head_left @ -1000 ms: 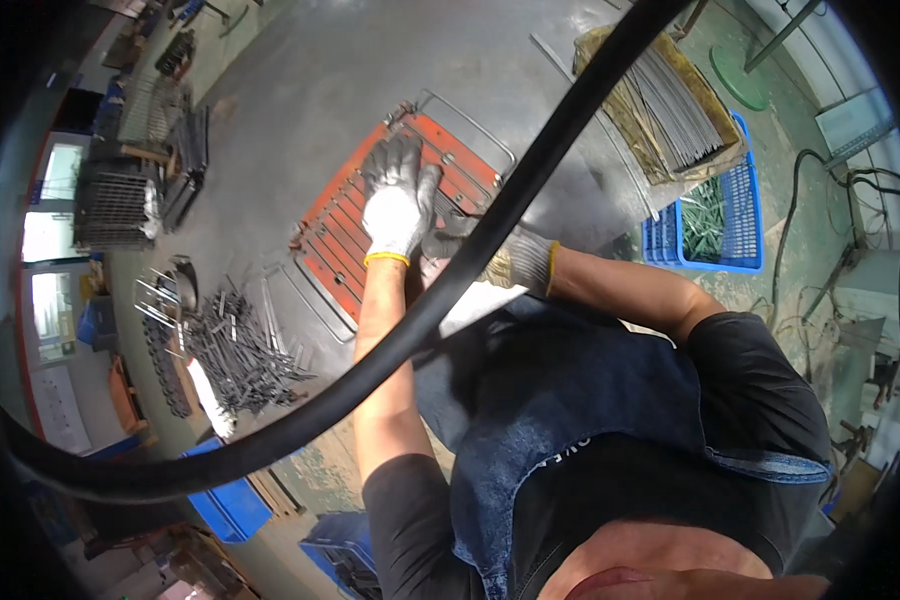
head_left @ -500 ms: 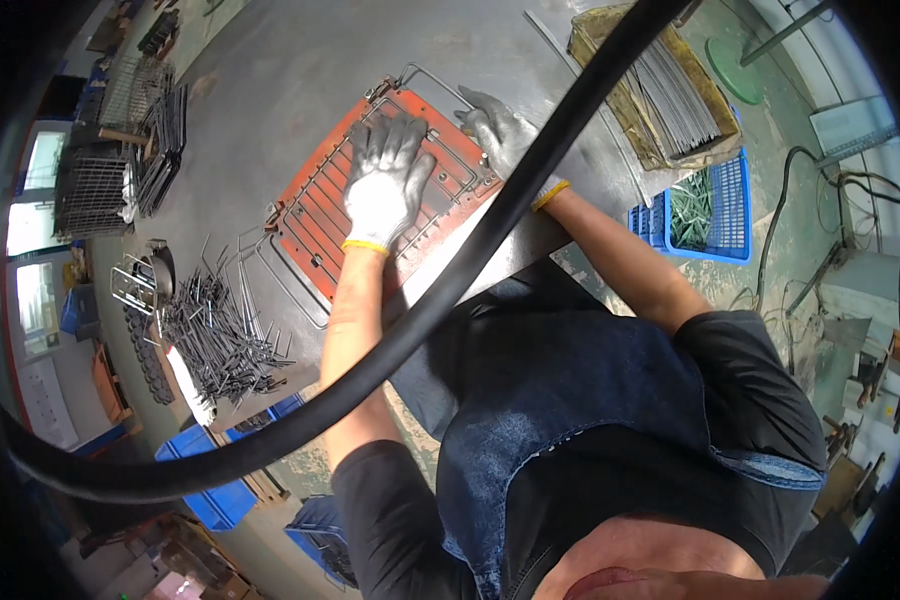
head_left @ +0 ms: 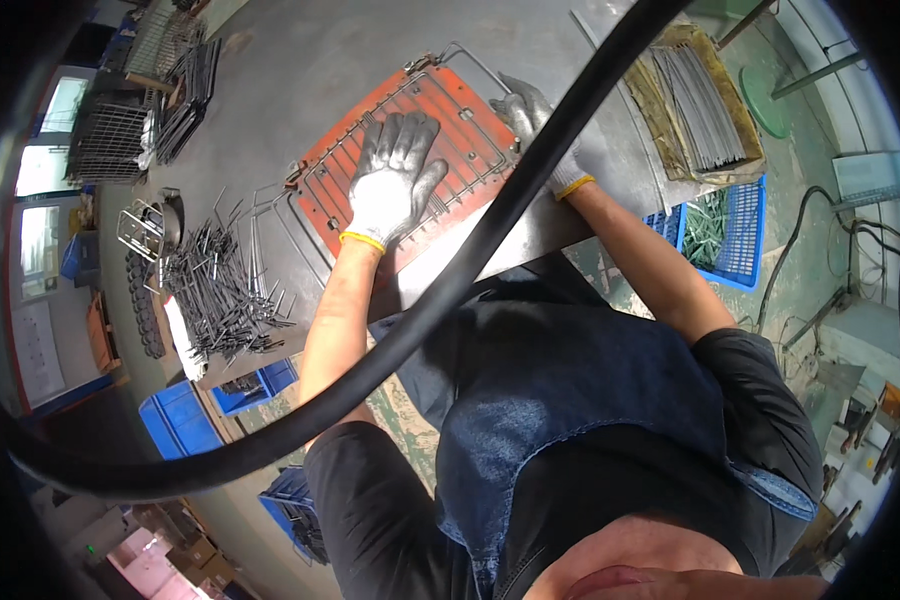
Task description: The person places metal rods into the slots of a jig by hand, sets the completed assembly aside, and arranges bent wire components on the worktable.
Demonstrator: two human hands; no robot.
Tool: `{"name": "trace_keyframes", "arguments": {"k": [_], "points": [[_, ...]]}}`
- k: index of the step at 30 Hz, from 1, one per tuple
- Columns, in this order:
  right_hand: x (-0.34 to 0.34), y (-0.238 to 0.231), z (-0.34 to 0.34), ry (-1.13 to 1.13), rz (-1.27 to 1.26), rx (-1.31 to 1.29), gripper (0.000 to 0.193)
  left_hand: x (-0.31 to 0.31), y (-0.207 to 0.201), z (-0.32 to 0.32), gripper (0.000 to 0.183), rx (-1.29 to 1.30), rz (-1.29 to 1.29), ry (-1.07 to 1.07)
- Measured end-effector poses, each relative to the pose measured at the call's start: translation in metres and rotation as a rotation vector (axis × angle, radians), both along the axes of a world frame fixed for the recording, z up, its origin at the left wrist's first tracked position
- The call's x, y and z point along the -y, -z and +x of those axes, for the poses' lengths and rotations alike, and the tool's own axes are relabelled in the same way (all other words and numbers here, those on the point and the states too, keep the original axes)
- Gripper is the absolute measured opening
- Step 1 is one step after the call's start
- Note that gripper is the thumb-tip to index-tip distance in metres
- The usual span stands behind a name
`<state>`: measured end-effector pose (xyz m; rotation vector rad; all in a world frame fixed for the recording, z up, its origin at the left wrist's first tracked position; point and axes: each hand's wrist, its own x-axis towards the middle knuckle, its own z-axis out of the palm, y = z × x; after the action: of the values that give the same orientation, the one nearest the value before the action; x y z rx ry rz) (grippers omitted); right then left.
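Both my hands wear white knit gloves with grey-coated palms and yellow cuffs. My left hand [head_left: 396,178] lies flat, its fingers spread, over thin metal rods on an orange-red plate fixture [head_left: 457,92]. The rods run side by side across the plate, inside a bent wire frame [head_left: 322,212]. At the plate's right edge my right hand [head_left: 536,112] has its fingers stretched out beside a wire loop [head_left: 478,62] that sticks out past the plate. A thick black cable [head_left: 520,195] crosses in front and hides part of that hand.
A pile of short dark metal rods [head_left: 225,290] lies on the metal table [head_left: 300,60] at left, near stacked wire racks [head_left: 110,140]. At right stand a worn box of straight rods [head_left: 698,105] and a blue basket [head_left: 745,235] with green pieces.
The whole view has shifted a little, and the fixture sits further right and up in it. My left hand is slightly nearer the plate's near side. My right hand stays by the right edge.
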<state>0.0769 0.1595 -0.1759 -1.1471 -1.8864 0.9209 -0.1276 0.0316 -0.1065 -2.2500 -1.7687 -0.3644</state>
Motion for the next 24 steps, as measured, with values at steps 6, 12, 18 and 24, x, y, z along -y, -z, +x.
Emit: {"name": "trace_keyframes", "arguments": {"k": [6, 12, 18, 24], "points": [[-0.002, -0.008, 0.017, 0.070, 0.093, 0.234, 0.048, 0.038, -0.038, -0.022, 0.049, 0.093, -0.313, -0.050], [0.004, -0.029, 0.016, 0.032, 0.090, 0.077, 0.045, 0.028, -0.035, -0.019, 0.046, 0.040, -0.056, -0.150], [0.010, -0.039, 0.011, -0.001, -0.032, 0.078, 0.044, 0.050, -0.018, -0.041, 0.054, -0.044, -0.192, -0.125], [0.001, -0.024, 0.008, -0.014, -0.143, -0.088, 0.042, 0.082, -0.025, -0.069, 0.053, -0.017, -0.285, -0.170]]}}
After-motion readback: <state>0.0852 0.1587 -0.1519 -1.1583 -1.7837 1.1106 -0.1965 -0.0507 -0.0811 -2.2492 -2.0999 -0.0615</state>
